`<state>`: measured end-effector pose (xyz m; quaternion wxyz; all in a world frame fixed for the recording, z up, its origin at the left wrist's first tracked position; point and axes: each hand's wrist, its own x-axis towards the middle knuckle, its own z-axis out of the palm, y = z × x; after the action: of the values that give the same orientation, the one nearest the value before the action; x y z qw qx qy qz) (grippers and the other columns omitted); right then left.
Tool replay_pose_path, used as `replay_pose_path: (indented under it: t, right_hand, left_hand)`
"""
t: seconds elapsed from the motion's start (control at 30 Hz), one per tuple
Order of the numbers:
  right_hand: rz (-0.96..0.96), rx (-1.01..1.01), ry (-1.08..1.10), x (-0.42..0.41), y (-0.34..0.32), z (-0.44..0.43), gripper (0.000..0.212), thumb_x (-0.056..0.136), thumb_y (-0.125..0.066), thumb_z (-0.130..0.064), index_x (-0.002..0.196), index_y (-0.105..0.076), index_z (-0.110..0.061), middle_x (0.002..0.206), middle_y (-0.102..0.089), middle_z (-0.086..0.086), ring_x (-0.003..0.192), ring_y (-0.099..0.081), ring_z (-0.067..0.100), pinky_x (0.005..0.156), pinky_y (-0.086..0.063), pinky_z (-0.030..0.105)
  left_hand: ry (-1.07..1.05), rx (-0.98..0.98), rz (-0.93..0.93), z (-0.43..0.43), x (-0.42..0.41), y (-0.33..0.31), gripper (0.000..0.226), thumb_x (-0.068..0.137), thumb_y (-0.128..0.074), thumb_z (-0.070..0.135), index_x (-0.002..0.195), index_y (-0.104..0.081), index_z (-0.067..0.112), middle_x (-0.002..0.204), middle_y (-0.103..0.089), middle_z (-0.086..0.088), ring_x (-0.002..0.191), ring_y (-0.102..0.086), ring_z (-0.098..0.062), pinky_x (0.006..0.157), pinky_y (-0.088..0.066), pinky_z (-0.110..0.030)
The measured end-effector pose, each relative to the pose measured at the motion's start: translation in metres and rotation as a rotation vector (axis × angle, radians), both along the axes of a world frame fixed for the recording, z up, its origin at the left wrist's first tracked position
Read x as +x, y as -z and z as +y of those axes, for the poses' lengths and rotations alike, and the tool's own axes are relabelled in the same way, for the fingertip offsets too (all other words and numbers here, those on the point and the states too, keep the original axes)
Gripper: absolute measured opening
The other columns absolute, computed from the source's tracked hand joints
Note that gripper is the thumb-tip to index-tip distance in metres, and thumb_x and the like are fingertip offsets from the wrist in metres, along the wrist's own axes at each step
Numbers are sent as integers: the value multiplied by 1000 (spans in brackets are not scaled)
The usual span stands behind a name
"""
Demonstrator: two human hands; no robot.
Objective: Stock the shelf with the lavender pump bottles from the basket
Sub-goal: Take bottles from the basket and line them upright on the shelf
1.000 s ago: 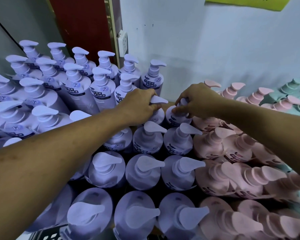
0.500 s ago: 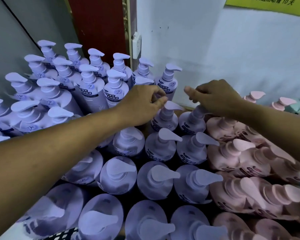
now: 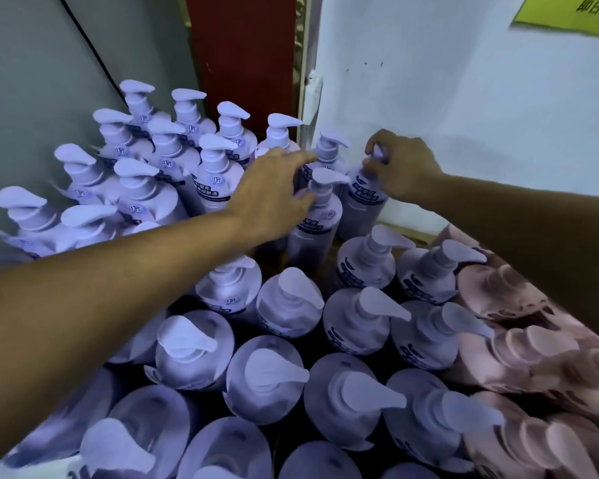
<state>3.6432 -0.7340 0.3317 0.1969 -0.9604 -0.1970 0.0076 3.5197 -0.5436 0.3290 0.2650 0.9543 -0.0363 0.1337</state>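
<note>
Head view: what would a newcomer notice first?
A crowd of lavender bottles fills the left and centre, with pink bottles along the right edge. Both hands reach to the back: the right hand grips the pump of a back bottle by the white wall, and the left hand is spread open just left of it.
</note>
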Motion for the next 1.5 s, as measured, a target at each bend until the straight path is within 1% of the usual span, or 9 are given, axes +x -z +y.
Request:
replay_pose_path:
  t: [0.13,0.23,0.33,0.53,0.77,1.03,1.2,1.4,1.5]
  right_hand:
    - [-32,34,-15,6,2,-7,20,92,-60,-25,109,-63,-16,103,-67,14,92,-60,35,75,-50,37]
    - [-11,39,-27,9,2,-9,21,90,-62,-28,109,-64,-17,104,-67,12,91,-59,32,70,-43,30]
    - [-27,39,-52,10,2,-11,22,92,-61,-27,110,-64,-14,104,-67,14,92,-58,32,71,-41,29]
    - [-67,41,-79,7,7,-13,23,95,-57,-29,111,-64,-13,104,-68,16,97,-60,35,77,-44,34]
    - [-114,62,-51,2,13,-13,21,95,-56,-32,108,-64,-17,99,-68,13,83,-55,28,69,-36,28]
    - [-154,-11,-178,-31,6,1,14,91,-64,-29,100,-64,-18,77,-58,8,75,-52,29,65,-30,28]
    - [-87,-9,-203,-44,-3,26,12,87,-68,-32,92,-65,-21,70,-55,0,62,-49,16,56,-29,27]
    - [-130,-28,-376,-69,-10,53,14,90,-65,-29,97,-64,-18,74,-48,-3,74,-45,21,60,-19,27]
    - [-140,-53,-426,-80,-9,61,15,92,-61,-29,100,-62,-16,69,-47,-4,73,-45,21,62,-23,29]
  left_hand:
    - [116,151,-16,-15,15,6,45,88,-63,28,128,-56,8,119,-57,-13,107,-55,-31,88,-45,-41]
    - [152,154,33,-20,27,4,30,90,-62,27,108,-59,4,101,-61,-16,92,-55,-32,73,-41,-37]
    - [193,186,55,-21,28,2,25,94,-59,27,108,-56,6,86,-57,-13,81,-52,-30,63,-30,-33]
    - [277,201,59,3,-2,-1,17,95,-58,22,105,-58,8,96,-64,-12,90,-56,-30,74,-40,-37]
    - [263,263,91,54,-33,-16,22,93,-61,29,85,-49,11,64,-50,0,62,-49,-23,60,-38,-33]
    - [159,351,86,95,-40,-19,19,93,-62,23,94,-57,6,78,-62,-9,74,-54,-31,67,-42,-37]
    - [61,364,114,118,-42,-20,19,93,-61,22,99,-58,5,84,-65,-13,82,-56,-34,74,-47,-45]
    - [46,378,218,116,-38,-13,22,94,-59,22,111,-62,8,90,-67,-14,92,-54,-34,80,-47,-43]
    - [58,397,221,121,-36,-15,20,93,-60,21,105,-62,5,80,-63,-14,81,-54,-33,76,-47,-44]
